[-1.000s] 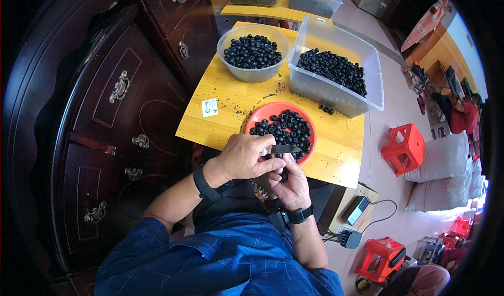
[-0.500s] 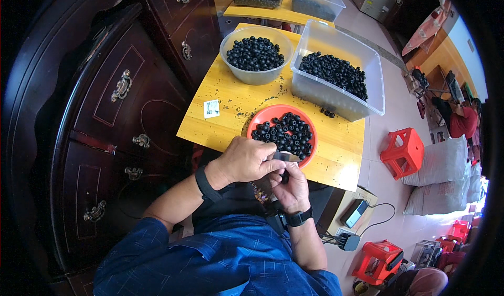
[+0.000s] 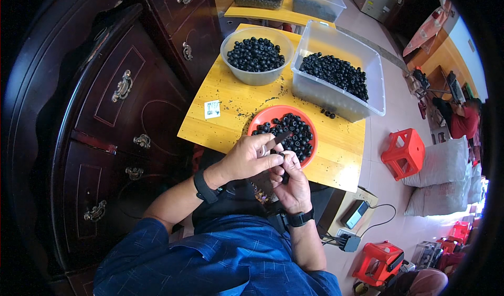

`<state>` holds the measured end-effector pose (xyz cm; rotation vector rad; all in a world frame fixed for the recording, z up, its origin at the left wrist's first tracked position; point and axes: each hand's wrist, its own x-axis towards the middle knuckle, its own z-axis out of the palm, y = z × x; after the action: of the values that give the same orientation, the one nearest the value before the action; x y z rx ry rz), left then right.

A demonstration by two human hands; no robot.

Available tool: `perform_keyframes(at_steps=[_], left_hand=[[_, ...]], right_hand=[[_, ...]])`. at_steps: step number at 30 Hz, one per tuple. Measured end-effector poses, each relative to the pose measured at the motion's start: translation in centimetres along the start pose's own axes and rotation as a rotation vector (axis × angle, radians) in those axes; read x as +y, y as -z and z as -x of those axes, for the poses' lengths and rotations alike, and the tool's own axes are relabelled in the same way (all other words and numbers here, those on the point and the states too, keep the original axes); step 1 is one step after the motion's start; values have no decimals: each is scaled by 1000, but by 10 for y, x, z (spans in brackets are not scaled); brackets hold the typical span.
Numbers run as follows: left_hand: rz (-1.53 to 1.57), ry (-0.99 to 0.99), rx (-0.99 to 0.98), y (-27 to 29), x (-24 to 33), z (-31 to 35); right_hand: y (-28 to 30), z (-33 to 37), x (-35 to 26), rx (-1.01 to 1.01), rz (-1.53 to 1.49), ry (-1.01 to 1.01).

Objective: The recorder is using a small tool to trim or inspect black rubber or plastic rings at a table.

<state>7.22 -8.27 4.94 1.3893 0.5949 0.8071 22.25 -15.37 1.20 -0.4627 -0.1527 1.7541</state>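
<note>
My left hand (image 3: 251, 157) is closed around a small knife (image 3: 281, 138), whose dark blade points up and to the right over the red bowl. Pinched in my right hand (image 3: 292, 185), just right of it, is a small black round piece (image 3: 285, 177), mostly hidden by the fingers. Both hands meet at the near rim of a red plastic bowl (image 3: 253, 122). Many black round pieces (image 3: 294, 130) with holes through them lie in that bowl.
Behind the bowl, a round translucent tub (image 3: 257, 77) and a rectangular clear bin (image 3: 336, 97) hold more black pieces. Black crumbs and a white label (image 3: 212, 109) lie on the yellow table (image 3: 205, 128). Dark wooden drawers (image 3: 113, 117) stand at left, a red stool (image 3: 403, 153) at right.
The knife blade has turned from lying across the right fingertips to pointing up and away over the bowl. My left hand has shifted slightly; the right keeps its pinch on the black piece.
</note>
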Motion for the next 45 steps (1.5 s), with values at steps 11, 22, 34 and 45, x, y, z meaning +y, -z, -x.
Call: perform_keyframes(at_steps=[11,22,34,45], left_hand=[[-115,-17,32,-5,-3,0],[-886,-410,514,65,54,-89],[-1031,-71,-83,-16,16,0],[-1110,-234,8,-26,-4,8]], right_hand=[[2,1,-3,17,53,33],[4,-1,-8,83,-96,-66],[4,-12,-11,-7,-238,-62],[18,-12,-5,46,-303,-58]])
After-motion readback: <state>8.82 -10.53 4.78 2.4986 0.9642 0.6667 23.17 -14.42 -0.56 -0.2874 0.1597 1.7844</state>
